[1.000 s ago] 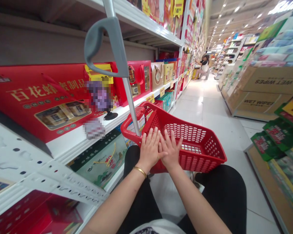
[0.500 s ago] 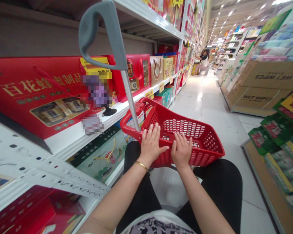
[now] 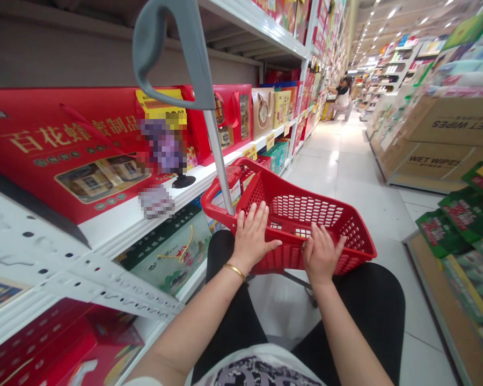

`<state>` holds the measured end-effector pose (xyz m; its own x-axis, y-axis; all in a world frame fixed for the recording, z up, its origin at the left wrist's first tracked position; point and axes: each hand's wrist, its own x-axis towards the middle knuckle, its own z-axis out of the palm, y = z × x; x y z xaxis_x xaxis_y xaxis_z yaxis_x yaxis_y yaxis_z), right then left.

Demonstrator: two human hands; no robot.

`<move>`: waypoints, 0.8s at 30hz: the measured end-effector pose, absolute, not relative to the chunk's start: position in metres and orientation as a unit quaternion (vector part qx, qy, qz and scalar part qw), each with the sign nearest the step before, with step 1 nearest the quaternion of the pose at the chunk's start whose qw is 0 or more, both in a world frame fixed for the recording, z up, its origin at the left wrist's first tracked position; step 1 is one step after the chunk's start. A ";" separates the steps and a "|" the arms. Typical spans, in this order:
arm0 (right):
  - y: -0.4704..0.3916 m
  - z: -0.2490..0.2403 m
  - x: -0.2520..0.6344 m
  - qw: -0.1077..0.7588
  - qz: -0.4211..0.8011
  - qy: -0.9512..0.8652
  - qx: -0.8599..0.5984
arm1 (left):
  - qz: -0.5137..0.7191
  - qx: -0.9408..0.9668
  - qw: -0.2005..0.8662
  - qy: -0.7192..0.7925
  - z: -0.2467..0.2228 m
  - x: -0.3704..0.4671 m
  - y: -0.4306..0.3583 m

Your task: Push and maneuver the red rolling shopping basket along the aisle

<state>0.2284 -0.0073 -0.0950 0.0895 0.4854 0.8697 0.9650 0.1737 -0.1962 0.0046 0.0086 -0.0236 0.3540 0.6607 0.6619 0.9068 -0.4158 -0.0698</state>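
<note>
A red plastic basket (image 3: 282,262) with perforated walls stands between my knees, its grey pull handle (image 3: 205,69) raised at the left. My left hand (image 3: 251,241), with a gold bracelet at the wrist, lies on the basket's near side with its fingers spread. Farther right along the same side rests my right hand (image 3: 322,254), fingers apart and thumb out. Neither hand holds anything. No goods can be made out inside the basket.
White shelving (image 3: 124,241) on the left bears a red gift box (image 3: 32,139) and paper bags. A blurred purple object (image 3: 165,147) stands there. On the right are cartons (image 3: 434,161) and green packs (image 3: 462,214). A person (image 3: 341,96) sits farther down the aisle.
My right hand has slid rightwards along the basket's near side. My left hand stays at about the same spot on the basket. The view has shifted slightly.
</note>
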 end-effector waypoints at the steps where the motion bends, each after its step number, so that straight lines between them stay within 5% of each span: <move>1: -0.007 -0.095 0.226 0.459 -0.264 -0.611 -0.589 | -0.283 -0.791 0.217 -0.496 -0.024 0.005 0.009; 9: 0.006 -0.063 0.150 0.436 -0.230 -0.676 -0.548 | -0.274 -0.797 0.223 -0.491 -0.022 0.004 0.007; 18: -0.012 -0.100 0.241 0.457 -0.270 -0.588 -0.610 | -0.279 -0.797 0.215 -0.490 -0.022 0.005 0.008; 24: -0.001 -0.086 0.188 0.468 -0.225 -0.659 -0.544 | -0.278 -0.790 0.216 -0.501 -0.022 0.007 0.006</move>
<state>0.1876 -0.0014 -0.0856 0.0302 0.5069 0.8615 0.9279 0.3062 -0.2127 0.0067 0.0064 -0.0219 0.3428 0.6723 0.6561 0.9128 -0.4034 -0.0636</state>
